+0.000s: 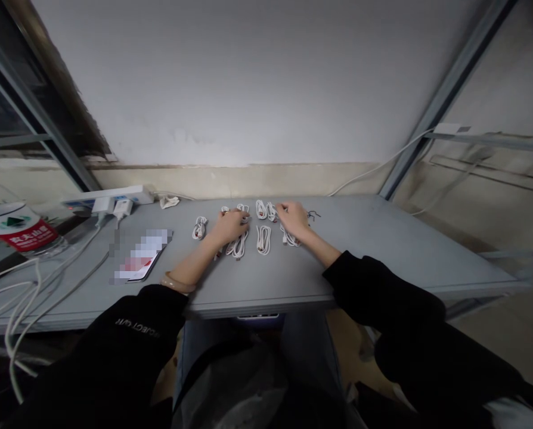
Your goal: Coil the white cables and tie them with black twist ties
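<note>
Several coiled white charging cables lie in loose rows on the grey table [288, 274]. My left hand [231, 226] rests over the left group, its fingers curled onto a cable coil [244, 210]; another coil [236, 245] lies just below that hand. My right hand [294, 217] is closed, with its fingertips at a cable coil [272, 211] in the back row. Beneath its palm side lies one more coil [290, 237], partly covered. Between my hands is a separate coil [263, 239], and a bundled cable [199, 227] sits left of my left hand.
Black twist ties [313, 215] lie right of my right hand. At the left are a phone [145, 256], a power strip [114, 195] with plugged-in chargers, trailing white cords [38, 286] and a red-labelled plastic container [22, 229]. A wall stands behind the table.
</note>
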`<state>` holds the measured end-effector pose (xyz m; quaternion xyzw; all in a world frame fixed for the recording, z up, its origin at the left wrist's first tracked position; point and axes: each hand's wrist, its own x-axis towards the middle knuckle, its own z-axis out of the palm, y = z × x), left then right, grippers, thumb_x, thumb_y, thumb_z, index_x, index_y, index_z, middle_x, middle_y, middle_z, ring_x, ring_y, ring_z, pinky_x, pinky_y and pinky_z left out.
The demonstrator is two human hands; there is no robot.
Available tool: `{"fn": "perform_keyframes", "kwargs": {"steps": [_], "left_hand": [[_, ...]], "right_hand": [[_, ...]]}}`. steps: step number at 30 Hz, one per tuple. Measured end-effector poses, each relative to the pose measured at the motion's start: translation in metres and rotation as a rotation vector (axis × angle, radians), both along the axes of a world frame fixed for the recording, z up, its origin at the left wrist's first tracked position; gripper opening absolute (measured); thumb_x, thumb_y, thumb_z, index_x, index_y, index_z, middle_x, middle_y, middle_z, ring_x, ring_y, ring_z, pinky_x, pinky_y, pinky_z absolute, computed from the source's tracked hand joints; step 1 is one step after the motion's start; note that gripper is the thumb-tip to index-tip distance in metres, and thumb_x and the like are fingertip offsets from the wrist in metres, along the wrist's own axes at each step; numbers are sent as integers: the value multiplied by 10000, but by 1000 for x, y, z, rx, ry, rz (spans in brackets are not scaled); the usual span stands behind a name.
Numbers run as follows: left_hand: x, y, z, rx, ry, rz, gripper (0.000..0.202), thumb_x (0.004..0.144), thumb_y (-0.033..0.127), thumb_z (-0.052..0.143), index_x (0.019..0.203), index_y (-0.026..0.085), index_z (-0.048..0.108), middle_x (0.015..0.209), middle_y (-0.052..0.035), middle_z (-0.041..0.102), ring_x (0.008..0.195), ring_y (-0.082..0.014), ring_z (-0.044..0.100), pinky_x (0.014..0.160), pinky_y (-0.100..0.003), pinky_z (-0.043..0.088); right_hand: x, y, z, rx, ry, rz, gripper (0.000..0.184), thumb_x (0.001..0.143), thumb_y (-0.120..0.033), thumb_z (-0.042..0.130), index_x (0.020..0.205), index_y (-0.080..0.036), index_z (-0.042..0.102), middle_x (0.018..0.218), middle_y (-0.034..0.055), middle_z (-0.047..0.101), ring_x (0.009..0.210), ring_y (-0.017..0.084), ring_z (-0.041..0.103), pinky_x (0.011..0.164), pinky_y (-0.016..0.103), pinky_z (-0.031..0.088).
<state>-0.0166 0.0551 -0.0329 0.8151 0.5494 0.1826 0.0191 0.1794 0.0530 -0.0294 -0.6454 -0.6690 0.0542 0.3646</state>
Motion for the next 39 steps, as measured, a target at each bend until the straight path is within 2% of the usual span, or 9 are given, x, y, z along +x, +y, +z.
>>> {"fn": "perform_keyframes", "kwargs": {"steps": [9, 14, 18, 28, 31, 35, 37, 39], "left_hand": [[-3, 8, -1, -32, -24, 78, 251, 776, 152, 581, 992, 183, 704, 1175, -143, 678, 1105, -306, 608, 1014, -457, 394], [-6, 16, 0, -97, -136, 115, 186, 732, 87, 605, 859, 166, 715, 1002, -128, 724, 955, -255, 660, 923, -366, 463], [-7, 19, -1, -116, -155, 123, 118, 744, 88, 621, 805, 142, 706, 931, -156, 727, 886, -255, 669, 861, -350, 480], [-6, 19, -3, -42, -265, 130, 72, 735, 130, 641, 709, 166, 698, 823, -114, 716, 850, -251, 661, 835, -335, 486], [-6, 19, -3, 18, -315, 118, 60, 728, 120, 646, 700, 160, 680, 822, -109, 701, 832, -247, 656, 821, -336, 486], [-4, 21, -5, 182, -436, 55, 55, 751, 119, 643, 712, 157, 648, 818, -86, 678, 767, -211, 634, 790, -347, 500], [-2, 20, -5, 302, -515, -38, 53, 774, 121, 636, 735, 156, 645, 854, -83, 673, 761, -190, 629, 774, -339, 510], [1, 18, -5, 446, -569, -147, 46, 808, 143, 628, 771, 160, 649, 903, -85, 673, 801, -184, 634, 792, -341, 515]], "right_hand": [[0, -1, -1, -32, -1, 13, 382, 924, -320, 425, 638, -206, 650, 690, 56, 649, 755, 217, 582, 679, 304, 340], [0, 0, -2, -32, 5, 4, 366, 921, -312, 434, 645, -207, 649, 680, 57, 645, 741, 216, 575, 678, 310, 330], [0, -1, 0, -41, 22, 18, 366, 922, -325, 436, 649, -206, 650, 669, 51, 632, 726, 208, 566, 691, 310, 327], [0, 1, -2, -42, 31, 27, 380, 919, -317, 430, 611, -195, 616, 617, 37, 601, 685, 188, 550, 693, 303, 339], [1, 2, -3, -35, 46, 37, 370, 911, -312, 432, 604, -195, 601, 595, 22, 564, 669, 178, 530, 681, 295, 332], [2, 9, -8, 5, 145, 112, 374, 908, -337, 439, 579, -189, 537, 584, 12, 512, 669, 176, 521, 664, 288, 344], [1, 13, -10, 3, 290, 205, 352, 909, -383, 455, 634, -187, 555, 623, 14, 532, 696, 178, 537, 662, 284, 377], [-1, 15, -10, -44, 521, 317, 312, 897, -444, 488, 762, -186, 599, 727, 27, 590, 732, 179, 572, 655, 281, 424]]}}
